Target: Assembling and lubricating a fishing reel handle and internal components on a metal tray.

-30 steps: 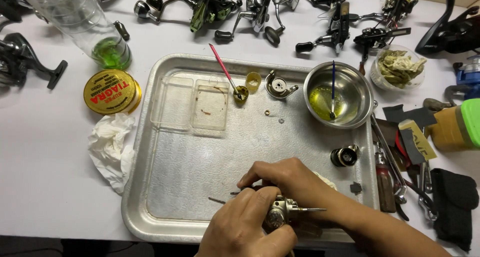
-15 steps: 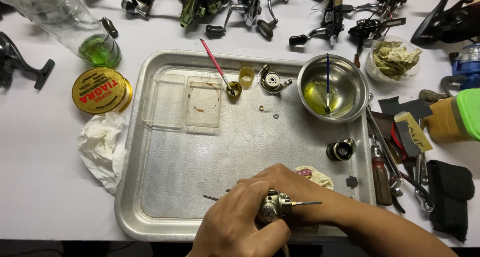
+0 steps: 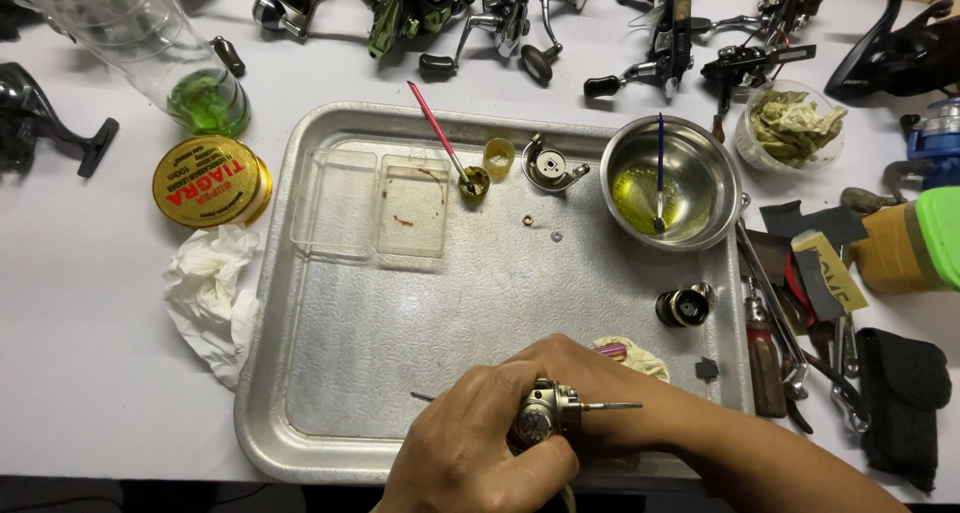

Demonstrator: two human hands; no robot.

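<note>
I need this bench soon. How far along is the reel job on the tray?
Done: the reel is stripped; a housing part, two small washers and a knob-like part lie apart on the tray. In hand: both hands, left and right, hold the reel body. Left: those loose parts are not yet back on.

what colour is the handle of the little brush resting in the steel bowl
Blue. The brush stands in yellowish liquid inside the steel bowl, clearest in the head view.

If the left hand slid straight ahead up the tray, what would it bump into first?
Probably the clear plastic box. The left hand points up the metal tray, and bare tray floor lies between them. Height is hard to judge.
</note>
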